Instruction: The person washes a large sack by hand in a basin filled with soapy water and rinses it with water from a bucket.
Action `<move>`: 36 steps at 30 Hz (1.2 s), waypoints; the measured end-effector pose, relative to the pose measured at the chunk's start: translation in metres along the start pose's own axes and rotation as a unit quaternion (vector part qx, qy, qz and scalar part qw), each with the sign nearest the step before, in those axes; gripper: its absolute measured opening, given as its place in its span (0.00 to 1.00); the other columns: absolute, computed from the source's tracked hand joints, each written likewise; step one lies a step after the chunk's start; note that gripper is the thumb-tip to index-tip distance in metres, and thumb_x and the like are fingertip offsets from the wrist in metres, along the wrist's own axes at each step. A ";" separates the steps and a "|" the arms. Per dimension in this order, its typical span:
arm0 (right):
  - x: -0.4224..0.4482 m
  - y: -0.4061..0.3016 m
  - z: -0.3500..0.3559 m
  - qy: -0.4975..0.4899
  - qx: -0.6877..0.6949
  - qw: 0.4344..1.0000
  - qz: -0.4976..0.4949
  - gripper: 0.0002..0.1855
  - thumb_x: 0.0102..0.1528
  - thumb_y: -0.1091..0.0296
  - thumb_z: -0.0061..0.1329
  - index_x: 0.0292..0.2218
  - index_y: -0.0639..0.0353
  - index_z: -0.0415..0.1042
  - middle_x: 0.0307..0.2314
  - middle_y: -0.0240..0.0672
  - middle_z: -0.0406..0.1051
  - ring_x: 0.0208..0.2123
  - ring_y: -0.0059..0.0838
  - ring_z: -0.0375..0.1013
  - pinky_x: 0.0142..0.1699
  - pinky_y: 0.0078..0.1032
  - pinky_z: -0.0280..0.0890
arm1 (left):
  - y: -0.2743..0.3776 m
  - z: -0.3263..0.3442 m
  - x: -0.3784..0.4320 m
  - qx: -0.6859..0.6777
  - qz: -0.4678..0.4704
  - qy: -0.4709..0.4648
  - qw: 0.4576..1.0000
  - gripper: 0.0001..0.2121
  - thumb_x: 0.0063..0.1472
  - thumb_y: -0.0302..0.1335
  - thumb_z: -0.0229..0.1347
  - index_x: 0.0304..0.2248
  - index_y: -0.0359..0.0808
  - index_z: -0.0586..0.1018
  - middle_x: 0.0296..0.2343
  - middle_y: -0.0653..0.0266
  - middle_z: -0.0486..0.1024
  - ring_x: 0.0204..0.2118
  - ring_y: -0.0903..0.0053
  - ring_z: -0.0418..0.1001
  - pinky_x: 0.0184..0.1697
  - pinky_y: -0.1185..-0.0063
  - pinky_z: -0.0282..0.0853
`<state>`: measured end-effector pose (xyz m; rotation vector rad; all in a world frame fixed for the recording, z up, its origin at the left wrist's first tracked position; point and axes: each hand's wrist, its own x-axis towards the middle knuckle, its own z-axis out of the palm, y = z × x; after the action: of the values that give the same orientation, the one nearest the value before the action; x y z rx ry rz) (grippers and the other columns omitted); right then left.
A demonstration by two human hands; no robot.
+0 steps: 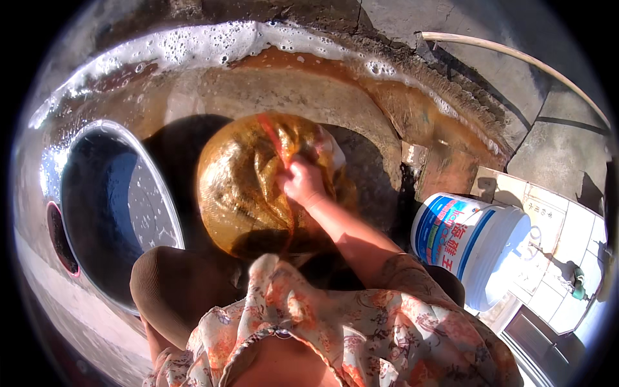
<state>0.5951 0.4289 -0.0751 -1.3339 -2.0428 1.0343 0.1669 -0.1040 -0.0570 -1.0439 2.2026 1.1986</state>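
Note:
A bulging yellow woven sack [232, 179], wet and shiny, stands on the ground right in front of me. A red strip [272, 133] runs down its upper side. My right hand [303, 183] is closed in a fist over folds of the sack, near the lower end of that strip. Something pinkish white shows at the sack's right side; what it is I cannot tell. My left hand is out of view; only a bit of the left arm appears beside my left knee.
A large dark basin [96, 193] holds water at the left, with a pink-rimmed container [63, 239] beyond it. To the right, a white plastic bucket [452, 242] bearing writing lies tilted by a tiled surface [551, 208] and a green tap [578, 284]. Foamy water [193, 46] lines the concrete edge; a pole [512, 52] lies upper right.

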 end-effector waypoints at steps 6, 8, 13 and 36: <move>-0.010 -0.013 -0.011 -0.024 -0.005 0.999 0.031 0.10 0.36 0.66 0.49 0.24 0.58 0.66 0.22 0.39 0.68 0.25 0.42 0.69 0.31 0.34 0.65 | 0.117 0.107 -0.041 0.134 0.430 0.113 0.886 0.12 0.50 0.26 0.48 0.36 0.34 0.69 0.34 0.59 0.68 0.39 0.69 0.65 0.45 0.73 0.60; -0.014 -0.007 -0.017 -0.044 -0.002 0.998 0.048 0.10 0.36 0.66 0.49 0.24 0.58 0.66 0.22 0.40 0.68 0.25 0.42 0.69 0.31 0.34 0.65 | 0.152 0.173 -0.099 0.141 0.564 0.011 0.813 0.13 0.51 0.26 0.47 0.38 0.33 0.68 0.36 0.59 0.68 0.40 0.68 0.65 0.47 0.72 0.59; -0.017 -0.006 -0.025 -0.050 0.020 0.997 0.055 0.13 0.38 0.63 0.47 0.29 0.55 0.69 0.23 0.42 0.70 0.26 0.44 0.70 0.32 0.35 0.65 | 0.128 0.331 -0.316 0.386 0.766 -0.327 0.396 0.18 0.52 0.20 0.44 0.45 0.33 0.64 0.42 0.55 0.64 0.47 0.64 0.61 0.51 0.70 0.54; 0.028 0.018 -0.015 -0.053 0.183 0.981 0.040 0.07 0.36 0.67 0.46 0.21 0.57 0.70 0.19 0.40 0.69 0.20 0.41 0.69 0.27 0.33 0.64 | -0.009 0.484 -0.369 0.299 0.909 -0.274 0.099 0.21 0.51 0.22 0.48 0.46 0.38 0.62 0.48 0.57 0.57 0.52 0.64 0.55 0.51 0.66 0.52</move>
<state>0.6042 0.4632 -0.0808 -1.1942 -1.7697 1.4628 0.4113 0.4529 -0.0793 2.7893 1.5853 0.3230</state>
